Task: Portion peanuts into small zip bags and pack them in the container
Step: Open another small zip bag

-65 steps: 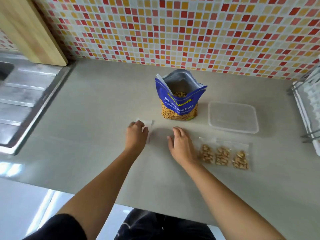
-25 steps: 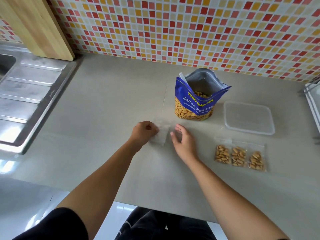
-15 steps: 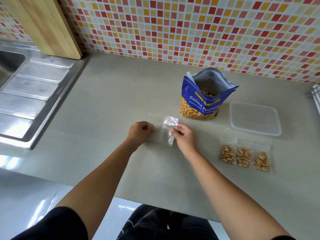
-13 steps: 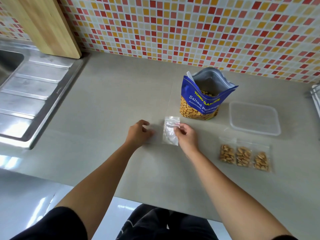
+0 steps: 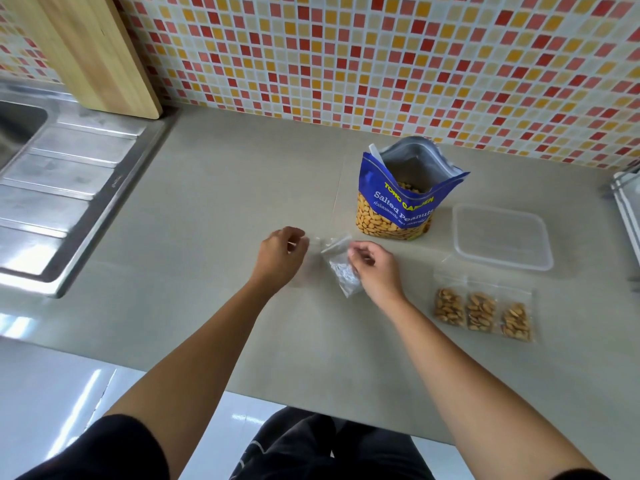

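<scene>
Both forearms reach out over the near edge of the grey worktop, bare below dark sleeves. In the middle of the worktop the right hand has its fingers pinched on the upper edge of a small empty zip bag, which is lifted and hangs crumpled and tilted below the hand. The left hand sits just beside it, fingers curled and narrow at the bag's top left corner; whether they actually grip the plastic I cannot tell.

Toward the right edge, near the front, three filled zip bags of peanuts lie flat in a row, side by side and touching. Just behind them sits a clear, shallow plastic container.

Further back, left of the container and near it, a blue Salted Peanuts pouch stands upright with its mouth open, nuts visible inside.

Along the left edge runs a steel sink drainboard. A wooden cutting board leans against the mosaic tile wall at the back left corner.
</scene>
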The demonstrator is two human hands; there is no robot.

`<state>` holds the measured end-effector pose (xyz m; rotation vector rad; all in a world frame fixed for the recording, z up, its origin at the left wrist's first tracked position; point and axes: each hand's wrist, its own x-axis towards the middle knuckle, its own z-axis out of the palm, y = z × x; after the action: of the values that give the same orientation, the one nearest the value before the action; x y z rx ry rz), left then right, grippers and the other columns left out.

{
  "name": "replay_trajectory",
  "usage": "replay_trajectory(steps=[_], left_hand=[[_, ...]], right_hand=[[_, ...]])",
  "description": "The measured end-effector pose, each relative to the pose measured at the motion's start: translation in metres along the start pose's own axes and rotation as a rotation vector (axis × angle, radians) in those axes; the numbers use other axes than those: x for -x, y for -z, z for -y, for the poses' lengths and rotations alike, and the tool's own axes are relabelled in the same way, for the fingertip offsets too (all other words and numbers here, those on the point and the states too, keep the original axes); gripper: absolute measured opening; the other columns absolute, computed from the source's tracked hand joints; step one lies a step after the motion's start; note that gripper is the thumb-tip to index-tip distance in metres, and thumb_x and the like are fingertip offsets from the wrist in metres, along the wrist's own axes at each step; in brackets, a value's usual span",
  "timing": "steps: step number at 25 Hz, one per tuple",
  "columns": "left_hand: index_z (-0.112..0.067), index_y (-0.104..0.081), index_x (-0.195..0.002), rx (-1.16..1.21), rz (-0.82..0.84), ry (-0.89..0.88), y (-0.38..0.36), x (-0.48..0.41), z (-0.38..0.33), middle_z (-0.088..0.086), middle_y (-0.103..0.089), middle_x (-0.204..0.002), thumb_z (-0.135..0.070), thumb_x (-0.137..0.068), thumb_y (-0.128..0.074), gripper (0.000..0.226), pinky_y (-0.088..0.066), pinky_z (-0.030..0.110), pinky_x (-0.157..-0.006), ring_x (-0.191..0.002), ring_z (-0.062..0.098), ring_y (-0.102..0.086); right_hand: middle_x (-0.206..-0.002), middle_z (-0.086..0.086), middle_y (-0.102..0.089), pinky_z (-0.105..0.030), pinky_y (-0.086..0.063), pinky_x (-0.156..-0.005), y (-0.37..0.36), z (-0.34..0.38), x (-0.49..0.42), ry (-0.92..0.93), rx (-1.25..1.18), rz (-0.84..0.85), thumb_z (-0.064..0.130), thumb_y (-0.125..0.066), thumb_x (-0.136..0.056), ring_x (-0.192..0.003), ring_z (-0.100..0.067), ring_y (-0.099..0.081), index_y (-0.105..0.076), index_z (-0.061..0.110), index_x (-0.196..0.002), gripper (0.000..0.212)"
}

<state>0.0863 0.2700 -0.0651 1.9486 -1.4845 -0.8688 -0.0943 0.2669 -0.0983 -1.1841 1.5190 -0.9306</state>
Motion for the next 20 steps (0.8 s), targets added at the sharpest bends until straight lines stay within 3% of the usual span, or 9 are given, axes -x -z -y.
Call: replay_trajectory(steps=[4,7,9,13,17,20], left_hand=[[-0.016,-0.066,-0.110,0.247,0.257,-0.019,0.008,-0.001,-0.019,-0.002,-0.070,-0.094,-0.018,-0.086,-0.065,0.024,-0.046,0.021,-0.083,-0.088,0.010,-0.064],[-0.013,-0.066,-0.104,0.421,0.277,0.047,0.009,-0.001,-0.023,0.000,-0.067,-0.080,-0.003,-0.084,-0.063,0.022,-0.052,0.022,-0.073,-0.075,0.012,-0.063],[-0.012,-0.066,-0.101,0.545,0.305,0.115,0.010,-0.001,-0.027,0.003,-0.066,-0.081,-0.003,-0.084,-0.064,0.020,-0.053,0.018,-0.069,-0.076,0.012,-0.062],[-0.013,-0.068,-0.094,0.792,0.476,0.259,0.012,0.002,-0.032,-0.003,-0.062,-0.071,-0.010,-0.087,-0.063,0.009,-0.052,0.017,-0.072,-0.072,0.009,-0.062],[-0.011,-0.068,-0.096,0.898,0.484,0.278,0.012,0.001,-0.036,-0.002,-0.065,-0.072,-0.013,-0.093,-0.054,0.015,-0.054,0.016,-0.069,-0.075,0.010,-0.067],[-0.010,-0.069,-0.097,0.887,0.487,0.273,0.012,0.002,-0.038,0.002,-0.067,-0.080,-0.012,-0.091,-0.056,0.014,-0.055,0.015,-0.067,-0.073,0.008,-0.068]], right_hand=[[-0.086,-0.001,-0.068,-0.024,-0.052,-0.072,0.004,0.014,0.003,0.031,0.037,0.056,0.020,-0.067,-0.084,-0.080,-0.013,-0.062,-0.067,0.015,-0.096,0.013],[-0.086,-0.001,-0.065,-0.026,-0.051,-0.077,0.010,0.021,0.006,-0.026,-0.106,0.092,0.022,-0.074,-0.077,-0.080,-0.011,-0.062,-0.063,0.019,-0.099,0.024],[-0.082,-0.002,-0.064,-0.021,-0.050,-0.075,0.017,0.026,0.010,-0.050,-0.199,0.113,0.014,-0.077,-0.074,-0.076,-0.008,-0.061,-0.058,0.017,-0.106,0.038],[-0.076,0.000,-0.067,-0.023,-0.049,-0.077,0.029,0.037,0.011,-0.014,-0.146,0.099,0.013,-0.078,-0.073,-0.070,-0.006,-0.062,-0.051,0.017,-0.117,0.052],[-0.078,-0.007,-0.070,-0.030,-0.050,-0.084,0.037,0.044,0.012,0.048,-0.108,0.119,0.012,-0.077,-0.074,-0.074,-0.014,-0.064,-0.050,0.021,-0.117,0.051],[-0.077,-0.007,-0.069,-0.029,-0.050,-0.082,0.040,0.048,0.014,0.073,-0.106,0.114,0.011,-0.076,-0.075,-0.075,-0.015,-0.064,-0.051,0.021,-0.115,0.049]])
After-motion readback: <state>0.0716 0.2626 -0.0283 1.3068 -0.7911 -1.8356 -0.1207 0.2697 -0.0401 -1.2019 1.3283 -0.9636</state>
